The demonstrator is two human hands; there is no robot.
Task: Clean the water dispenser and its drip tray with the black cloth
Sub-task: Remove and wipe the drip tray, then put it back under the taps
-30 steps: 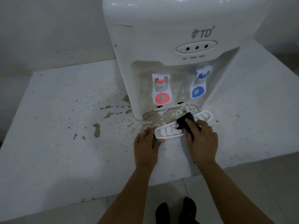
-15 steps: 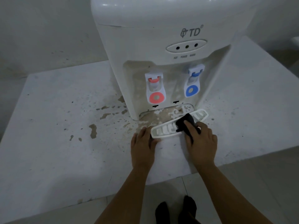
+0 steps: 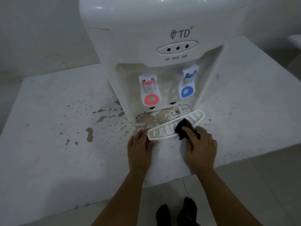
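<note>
The right hand (image 3: pixel 201 148) has its fingers curled over a bunched black cloth (image 3: pixel 184 128), pressing it onto the drip tray (image 3: pixel 162 132) a little right of the tray's middle. The left hand (image 3: pixel 140 148) lies flat on the worktop (image 3: pixel 48 152), fingers straight and close together, its thumb side touching the tray's left end.

The drip tray is a long, narrow, white slotted grille with rounded ends. It lies out of its recess on the worktop, slanted from about 8 o'clock up to 2 o'clock, just in front of the water dispenser (image 3: pixel 154 46).

The dispenser stands at 12 o'clock from the hands: a white body marked "TD", three dark indicator dots in an oval panel, a red tap (image 3: pixel 149 91) on the left and a blue tap (image 3: pixel 188 84) on the right. The wall behind the taps looks stained brownish, and the bare recess (image 3: pixel 162 114) under them is blotched brown.

The white worktop carries brown patches and speckles, mostly at 9 to 10 o'clock of the left hand.
</note>
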